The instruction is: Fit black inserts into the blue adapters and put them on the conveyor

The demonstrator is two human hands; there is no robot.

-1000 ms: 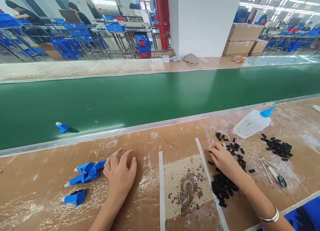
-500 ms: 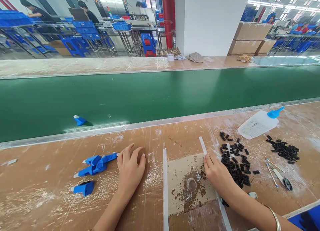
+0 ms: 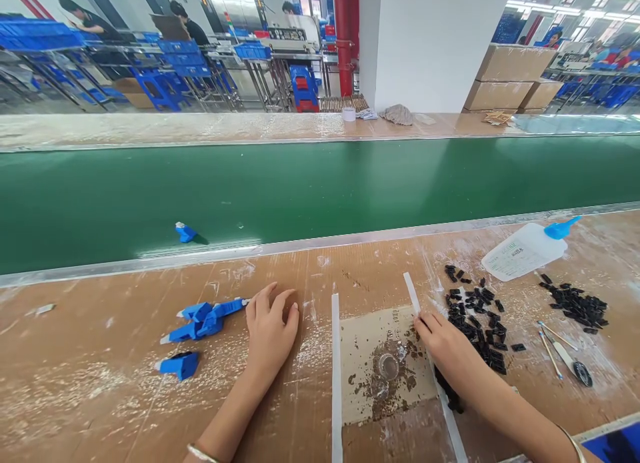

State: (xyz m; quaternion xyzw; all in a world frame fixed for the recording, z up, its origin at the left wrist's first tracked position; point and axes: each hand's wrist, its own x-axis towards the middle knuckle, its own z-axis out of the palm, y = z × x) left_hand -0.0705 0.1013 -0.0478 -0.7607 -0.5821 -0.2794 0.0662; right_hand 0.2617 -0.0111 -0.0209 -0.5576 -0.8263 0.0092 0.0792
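My left hand (image 3: 271, 326) rests on the brown table with its fingers apart and slightly curled. Its fingertips are close to the pale tip of a group of blue plastic parts (image 3: 207, 319); whether they touch, I cannot tell. Another blue plastic part (image 3: 181, 365) lies just nearer to me. My right hand (image 3: 440, 339) has its fingers pinched together over a white tape strip (image 3: 411, 291), at the right edge of a stained beige sheet (image 3: 363, 343). Anything between those fingertips is hidden. A small clear round dish (image 3: 389, 366) sits on the sheet. Black plastic pieces (image 3: 493, 333) lie beside this hand.
A green conveyor belt (image 3: 320, 189) crosses beyond the table, carrying one blue piece (image 3: 185, 233). On the right are a white bottle with blue nozzle (image 3: 525, 251), a second black pile (image 3: 575, 306), cotton swabs (image 3: 551, 354) and a black-ended tool (image 3: 581, 373).
The blue piece on the belt has moved right relative to the table. The whole view has shifted a little. Both hands keep nearly the same places and poses.
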